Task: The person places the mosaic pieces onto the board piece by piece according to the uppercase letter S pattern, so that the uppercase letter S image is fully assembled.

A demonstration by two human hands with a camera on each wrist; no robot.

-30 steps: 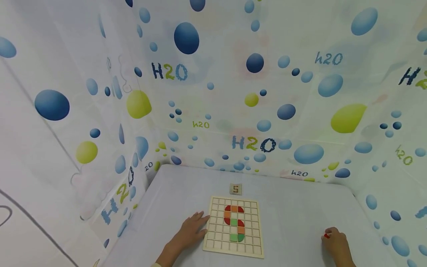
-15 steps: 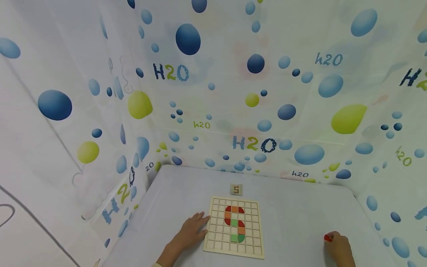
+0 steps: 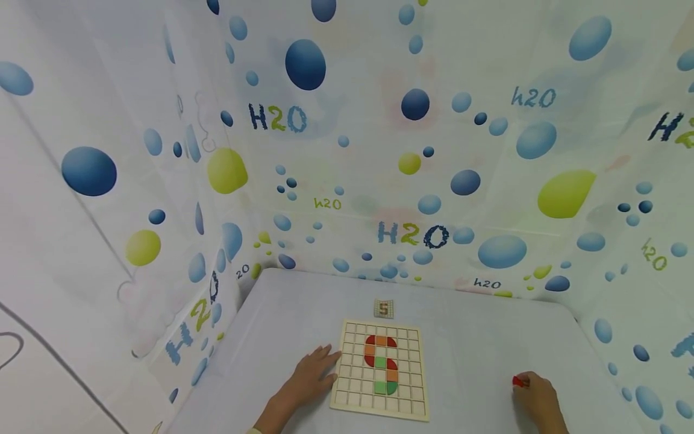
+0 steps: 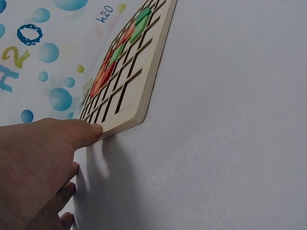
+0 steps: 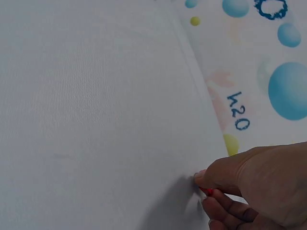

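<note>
A wooden grid board (image 3: 358, 398) lies on the white table, with red, orange and green tiles set in its cells in an S shape. My left hand (image 3: 310, 377) rests at the board's left edge with fingers spread; in the left wrist view its thumb (image 4: 88, 133) touches the board's rim. Off to the right of the board, my right hand (image 3: 537, 398) pinches a small red tile (image 3: 518, 381) between thumb and fingers, above the table. In the right wrist view only a sliver of the red tile (image 5: 207, 191) shows.
Just behind the board lies a small pattern card (image 3: 384, 308) with an S on it. The white-covered table (image 3: 472, 337) is enclosed by a curtain (image 3: 368, 169) printed with blue and green drops, which rises at the table's back edge.
My right hand first turned the red tile in its fingers near the right side, then moved a little left toward the board with it. My left hand and the board have stayed put.
</note>
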